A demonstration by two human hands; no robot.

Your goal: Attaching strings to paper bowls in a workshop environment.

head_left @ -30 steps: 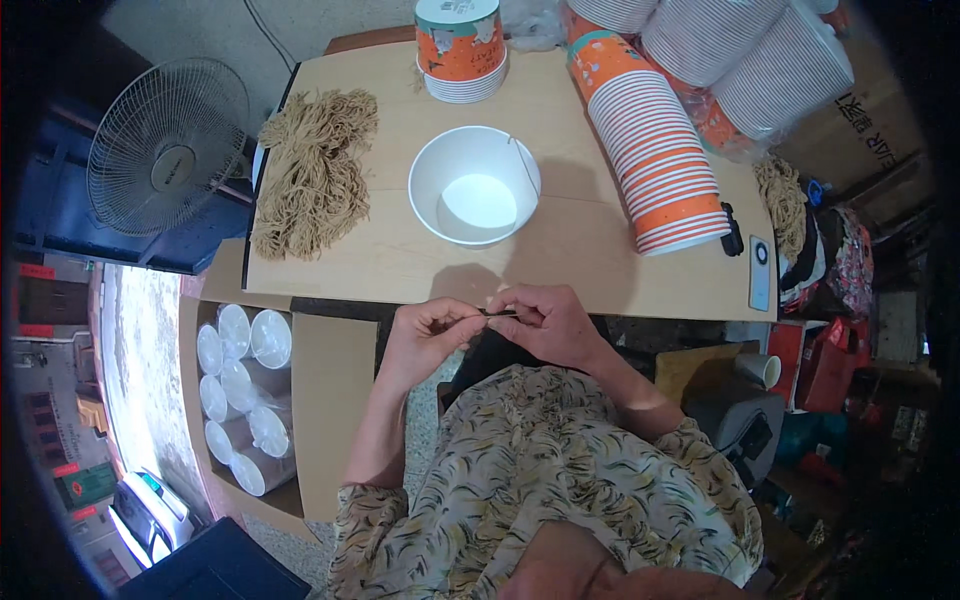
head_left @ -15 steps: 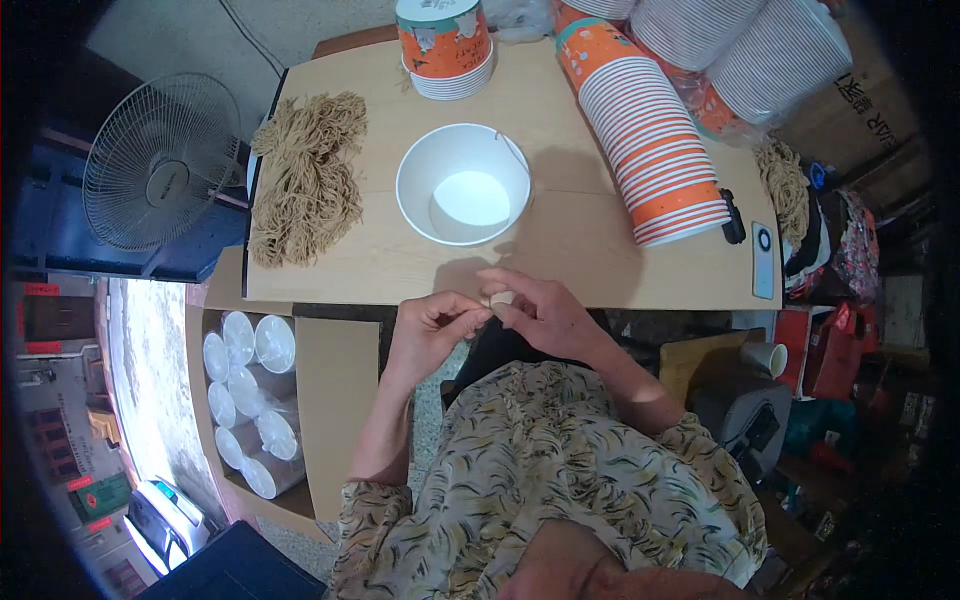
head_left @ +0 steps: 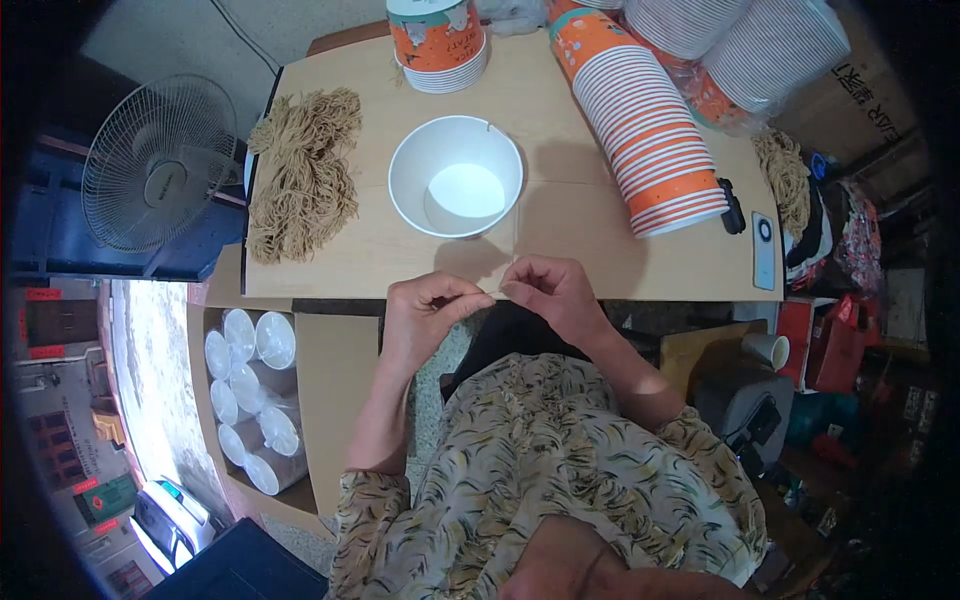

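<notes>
In front of the table's near edge, my left hand point(head_left: 428, 312) pinches with thumb and forefinger. Close beside it, my right hand point(head_left: 556, 298) pinches as well, the fingertips of both nearly meeting. Whatever lies between them is too small to make out. Just beyond my hands stands a white paper bucket point(head_left: 408, 190), its mouth facing up, with a small dark mark or thread end at its far rim. Two bundles of tan cord point(head_left: 303, 180) lie to the left of the bucket.
An upside-down stack of orange-and-white buckets point(head_left: 436, 45) stands at the back. A long stack of buckets point(head_left: 645, 135) lies at the right, near a black object point(head_left: 733, 206) and a pale remote-like device point(head_left: 764, 252). A carton of clear-wrapped white cups point(head_left: 335, 400) sits lower left; a fan point(head_left: 162, 180) stands left.
My right fingers have closed into a pinch, and the small pale thing seen there before is now hidden. The whole view has shifted slightly.
</notes>
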